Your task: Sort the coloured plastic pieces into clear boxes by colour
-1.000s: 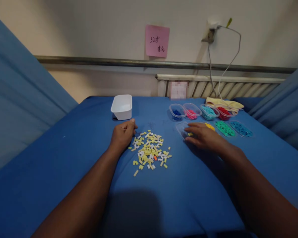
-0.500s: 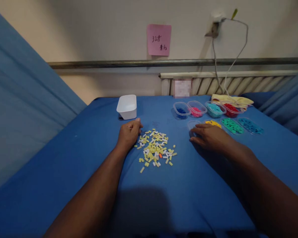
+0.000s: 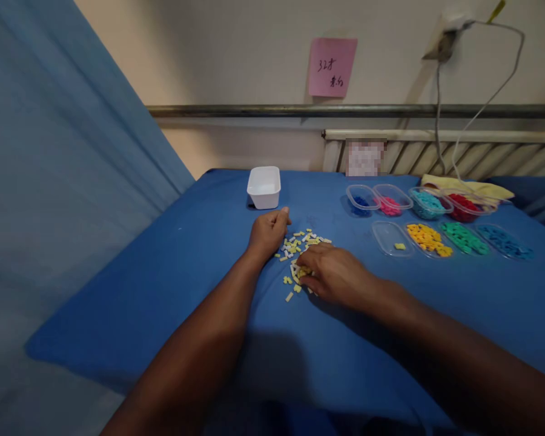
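Small yellow and white plastic pieces lie in a loose pile on the blue cloth. My left hand rests at the pile's left edge with its fingers curled closed; whatever they hold, if anything, is hidden. Over the pile's right side is my right hand, thumb and fingers apart with pieces between them, and it covers part of the pile. To the right lies a shallow clear tray with a yellow piece in it.
A white tub stands behind my left hand. Clear containers hold yellow-orange pieces, green pieces, teal, dark blue, pink, light blue and red ones. A yellow cloth lies behind them. A blue curtain hangs left.
My right hand has moved left from the clear tray to the pile, uncovering the tray and its yellow piece. My left hand stays closed beside the pile. The view has turned left.
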`<state>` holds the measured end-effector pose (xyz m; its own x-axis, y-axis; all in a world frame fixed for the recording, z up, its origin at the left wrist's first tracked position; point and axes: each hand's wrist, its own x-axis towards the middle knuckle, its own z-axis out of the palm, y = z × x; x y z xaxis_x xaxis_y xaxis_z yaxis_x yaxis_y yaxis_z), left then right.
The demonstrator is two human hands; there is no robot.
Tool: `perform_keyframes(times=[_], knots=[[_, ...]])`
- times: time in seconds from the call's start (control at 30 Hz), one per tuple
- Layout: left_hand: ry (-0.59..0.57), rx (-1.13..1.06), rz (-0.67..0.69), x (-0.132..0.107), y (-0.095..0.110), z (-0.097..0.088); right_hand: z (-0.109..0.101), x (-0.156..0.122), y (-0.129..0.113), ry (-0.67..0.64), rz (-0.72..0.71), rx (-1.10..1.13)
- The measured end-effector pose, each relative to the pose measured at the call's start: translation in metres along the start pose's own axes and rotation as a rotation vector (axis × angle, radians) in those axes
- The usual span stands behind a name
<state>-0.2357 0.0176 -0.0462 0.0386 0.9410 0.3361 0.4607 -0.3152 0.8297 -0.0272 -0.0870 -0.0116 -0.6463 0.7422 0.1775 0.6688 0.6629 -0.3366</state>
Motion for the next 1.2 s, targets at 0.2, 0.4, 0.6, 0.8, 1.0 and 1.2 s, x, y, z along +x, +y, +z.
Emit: perform_keyframes(times=[0.2,0.4,0.6,0.8,1.0,1.2], knots=[[-0.005,0.0,-0.004,-0.002,0.002,0.001,0.007,-0.001,-0.002,0.0,0.003,0.019],[-0.004,0.011,0.014,-0.001,0.001,0.002,0.002,-0.006,-0.001,0.028,-0.024,0.056],[-0.013,0.031,0.014,-0.003,0.002,0.001,-0.006,-0.02,0.027,0.149,0.277,0.644],[-0.013,0.043,0.015,-0.003,0.004,0.0,0.005,-0.021,0.044,0.177,0.443,0.975],[-0.018,0.033,0.009,0.0,0.001,0.0,-0.004,-0.02,0.047,0.144,0.544,1.09],[-0.071,0.032,-0.018,-0.004,0.008,0.0,-0.032,-0.047,0.083,0.394,0.423,0.513]])
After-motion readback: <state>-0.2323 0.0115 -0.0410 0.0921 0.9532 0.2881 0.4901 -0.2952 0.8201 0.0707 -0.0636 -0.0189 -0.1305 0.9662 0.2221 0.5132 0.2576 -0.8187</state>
